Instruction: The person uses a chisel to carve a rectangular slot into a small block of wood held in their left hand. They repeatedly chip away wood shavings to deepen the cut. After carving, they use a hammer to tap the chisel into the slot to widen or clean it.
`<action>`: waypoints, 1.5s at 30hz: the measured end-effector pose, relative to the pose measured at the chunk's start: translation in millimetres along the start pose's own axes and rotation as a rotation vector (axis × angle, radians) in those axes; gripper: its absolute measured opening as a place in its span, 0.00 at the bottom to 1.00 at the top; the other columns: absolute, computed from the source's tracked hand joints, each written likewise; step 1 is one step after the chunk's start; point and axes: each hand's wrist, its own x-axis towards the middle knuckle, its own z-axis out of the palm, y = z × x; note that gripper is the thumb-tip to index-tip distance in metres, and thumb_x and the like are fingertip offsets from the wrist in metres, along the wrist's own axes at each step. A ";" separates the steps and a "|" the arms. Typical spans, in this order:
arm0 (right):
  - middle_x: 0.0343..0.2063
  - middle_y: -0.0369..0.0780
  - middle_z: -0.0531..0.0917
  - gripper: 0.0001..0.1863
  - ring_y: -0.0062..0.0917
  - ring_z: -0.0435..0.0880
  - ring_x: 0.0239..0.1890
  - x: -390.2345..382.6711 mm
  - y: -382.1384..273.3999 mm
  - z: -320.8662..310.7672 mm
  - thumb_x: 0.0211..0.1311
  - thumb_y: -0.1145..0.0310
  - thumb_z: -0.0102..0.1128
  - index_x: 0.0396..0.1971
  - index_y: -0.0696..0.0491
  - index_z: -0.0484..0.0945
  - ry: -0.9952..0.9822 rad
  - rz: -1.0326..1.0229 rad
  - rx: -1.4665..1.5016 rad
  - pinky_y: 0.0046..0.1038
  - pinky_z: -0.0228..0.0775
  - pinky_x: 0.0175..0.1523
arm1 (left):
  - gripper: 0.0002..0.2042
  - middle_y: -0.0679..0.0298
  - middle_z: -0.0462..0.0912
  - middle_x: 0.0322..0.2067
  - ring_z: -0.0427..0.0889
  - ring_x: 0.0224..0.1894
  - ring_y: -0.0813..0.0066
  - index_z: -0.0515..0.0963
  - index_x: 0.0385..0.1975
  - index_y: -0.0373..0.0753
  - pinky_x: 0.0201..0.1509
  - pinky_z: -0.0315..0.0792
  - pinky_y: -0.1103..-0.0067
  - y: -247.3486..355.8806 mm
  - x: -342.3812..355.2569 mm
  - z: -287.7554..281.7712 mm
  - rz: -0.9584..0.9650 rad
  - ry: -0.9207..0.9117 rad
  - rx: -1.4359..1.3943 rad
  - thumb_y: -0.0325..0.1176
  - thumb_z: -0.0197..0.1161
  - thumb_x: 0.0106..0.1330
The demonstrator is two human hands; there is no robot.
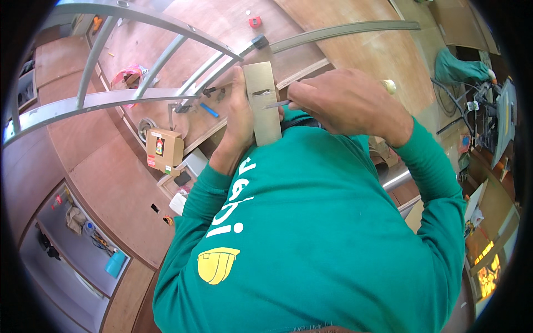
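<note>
My left hand (240,114) is wrapped round a pale, oblong wooden block (266,126), holding it upright near my chest. A narrow dark slot (261,92) crosses the block's face. My right hand (347,102) is closed on a slim metal tool (277,104), most of which its fingers hide. The tool's tip lies against the block's face just below the slot. Beyond the right hand shows a pale yellowish round end (388,86); whether it belongs to the tool I cannot tell.
An aluminium ladder (139,97) lies across the upper left. A red tape measure (255,21) rests on the wooden boards at the top. Cardboard box (172,150) and blue object (209,110) are at the left. Open shelving (72,266) stands lower left; a table saw-like machine (504,122) is far right.
</note>
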 end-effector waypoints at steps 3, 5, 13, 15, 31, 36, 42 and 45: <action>0.33 0.46 0.88 0.07 0.46 0.91 0.39 -6.4 -0.9 2.5 0.72 0.71 0.58 0.45 0.55 0.77 0.095 0.020 -0.003 0.48 0.82 0.38 | 0.43 0.58 0.84 0.27 0.84 0.23 0.68 0.80 0.45 0.38 0.25 0.78 0.74 -2.1 0.7 -1.1 0.020 -0.004 -0.045 0.76 0.33 0.80; 0.34 0.46 0.88 0.07 0.46 0.91 0.39 -7.0 4.0 14.9 0.72 0.72 0.58 0.46 0.56 0.77 0.116 0.048 -0.021 0.49 0.82 0.39 | 0.43 0.58 0.83 0.26 0.84 0.22 0.68 0.80 0.45 0.38 0.25 0.79 0.74 -2.6 -0.2 1.2 0.024 -0.011 -0.066 0.76 0.33 0.81; 0.33 0.50 0.88 0.07 0.47 0.91 0.39 0.3 -4.6 26.5 0.71 0.75 0.57 0.45 0.60 0.75 0.132 0.021 0.032 0.48 0.82 0.41 | 0.41 0.62 0.83 0.29 0.84 0.24 0.72 0.81 0.50 0.38 0.28 0.81 0.75 -0.3 -6.5 5.1 0.065 0.000 -0.023 0.74 0.35 0.82; 0.33 0.50 0.88 0.07 0.48 0.91 0.39 2.0 -5.5 28.3 0.71 0.75 0.58 0.45 0.60 0.75 0.134 0.012 0.037 0.48 0.83 0.41 | 0.41 0.62 0.84 0.29 0.84 0.24 0.72 0.81 0.51 0.38 0.29 0.81 0.76 0.3 -7.8 6.5 0.081 0.003 0.000 0.74 0.36 0.82; 0.31 0.41 0.88 0.07 0.32 0.93 0.38 17.6 -51.0 18.5 0.69 0.70 0.61 0.40 0.57 0.81 0.097 0.080 -0.296 0.33 0.85 0.41 | 0.35 0.59 0.87 0.52 0.86 0.51 0.70 0.80 0.61 0.37 0.59 0.79 0.73 -6.2 -5.5 8.3 0.276 0.184 -0.059 0.65 0.40 0.87; 0.31 0.41 0.87 0.06 0.35 0.91 0.39 19.2 -32.8 2.8 0.68 0.70 0.62 0.39 0.57 0.81 0.187 -0.162 -0.315 0.36 0.84 0.44 | 0.36 0.60 0.86 0.47 0.86 0.47 0.71 0.80 0.57 0.39 0.50 0.81 0.74 3.8 -12.2 7.2 0.258 0.147 0.089 0.68 0.39 0.86; 0.35 0.46 0.89 0.07 0.41 0.91 0.41 16.7 -11.4 0.3 0.67 0.70 0.66 0.40 0.55 0.81 0.118 -0.125 -0.080 0.40 0.83 0.46 | 0.40 0.60 0.84 0.34 0.84 0.30 0.74 0.81 0.50 0.39 0.30 0.78 0.78 0.8 -13.3 7.1 0.283 0.071 0.101 0.73 0.34 0.83; 0.35 0.46 0.89 0.07 0.42 0.91 0.41 11.3 -14.3 -1.0 0.68 0.69 0.66 0.41 0.54 0.81 0.089 -0.059 -0.040 0.42 0.83 0.46 | 0.41 0.60 0.85 0.35 0.84 0.31 0.74 0.81 0.51 0.39 0.31 0.78 0.78 3.7 -15.0 12.5 0.306 0.062 0.093 0.74 0.35 0.83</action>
